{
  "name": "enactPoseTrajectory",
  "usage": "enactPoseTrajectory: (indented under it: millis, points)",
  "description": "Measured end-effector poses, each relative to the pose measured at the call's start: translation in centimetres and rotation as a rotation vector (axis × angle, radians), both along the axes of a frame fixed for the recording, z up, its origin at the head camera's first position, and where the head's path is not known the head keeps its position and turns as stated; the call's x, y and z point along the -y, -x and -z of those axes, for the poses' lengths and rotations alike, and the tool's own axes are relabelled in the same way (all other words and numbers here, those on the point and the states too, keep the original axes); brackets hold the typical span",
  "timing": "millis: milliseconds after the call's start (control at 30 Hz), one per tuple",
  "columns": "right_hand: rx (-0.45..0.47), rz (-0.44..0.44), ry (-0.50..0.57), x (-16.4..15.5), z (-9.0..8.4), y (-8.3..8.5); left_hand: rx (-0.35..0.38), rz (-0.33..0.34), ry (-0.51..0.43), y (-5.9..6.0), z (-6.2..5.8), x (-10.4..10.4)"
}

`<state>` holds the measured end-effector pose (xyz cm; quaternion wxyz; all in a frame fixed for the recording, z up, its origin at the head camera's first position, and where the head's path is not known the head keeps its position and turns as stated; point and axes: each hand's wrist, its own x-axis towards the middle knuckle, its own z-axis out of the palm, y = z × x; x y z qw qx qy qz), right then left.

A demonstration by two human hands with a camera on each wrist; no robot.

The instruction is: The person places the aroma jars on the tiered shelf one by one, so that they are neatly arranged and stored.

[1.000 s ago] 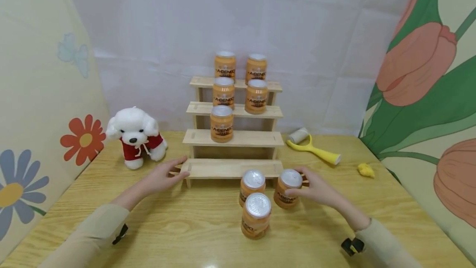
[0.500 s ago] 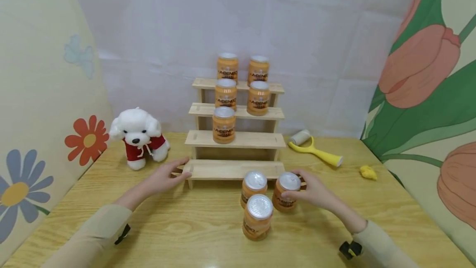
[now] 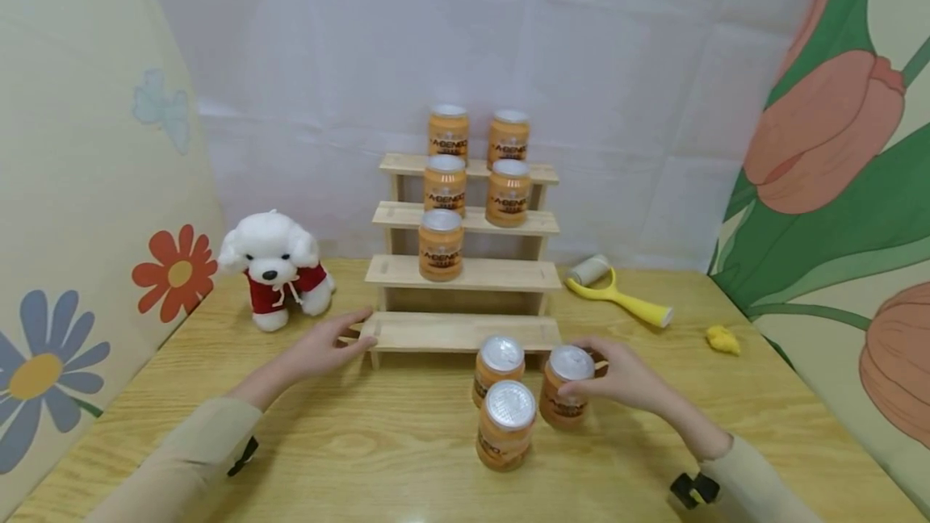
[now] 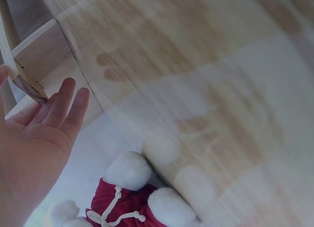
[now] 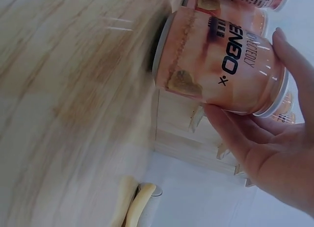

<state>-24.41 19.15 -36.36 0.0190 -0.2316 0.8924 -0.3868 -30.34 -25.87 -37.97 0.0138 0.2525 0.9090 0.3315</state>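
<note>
My right hand (image 3: 620,375) grips an orange can (image 3: 565,407) with a silver lid, thumb on one side and fingers on the other. The can is upright at the table, its printed side showing in the right wrist view; whether its base touches the wood I cannot tell. Left of it stand two more cans, one behind (image 3: 498,374) and one nearer me (image 3: 504,434). My left hand (image 3: 324,349) touches the left end of the lowest step of a wooden tiered shelf (image 3: 429,332). In the left wrist view its fingers (image 4: 61,105) extend loosely beside the shelf end.
Higher up, the shelf carries several matching cans: a pair on each of the top two steps and one can (image 3: 440,247) below. A white plush dog (image 3: 270,265) stands left. A yellow-handled roller (image 3: 621,297) and a yellow lump (image 3: 722,340) lie right.
My right hand has drawn its can a little toward me, away from the shelf. The left hand stays at the shelf's end. The head view has shifted slightly.
</note>
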Motion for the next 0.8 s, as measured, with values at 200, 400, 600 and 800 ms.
enactPoseTrajectory:
  millis: [200, 400, 600, 800]
  points:
    - [-0.016, 0.006, -0.026, -0.2, -0.8, -0.3, -0.003, -0.002, 0.0, 0.1, 0.2, 0.0]
    - [-0.027, 0.036, 0.015, -0.2, -1.9, -0.1, 0.007, -0.01, -0.007, 0.1, 0.3, -0.1]
    - [-0.097, 0.09, 0.116, 0.4, -3.2, 0.4, 0.0, 0.001, -0.013, 0.0, 0.1, 0.0]
    - [-0.117, 0.172, 0.179, 1.2, -4.9, 1.1, 0.004, 0.003, -0.011, 0.0, 0.1, 0.0]
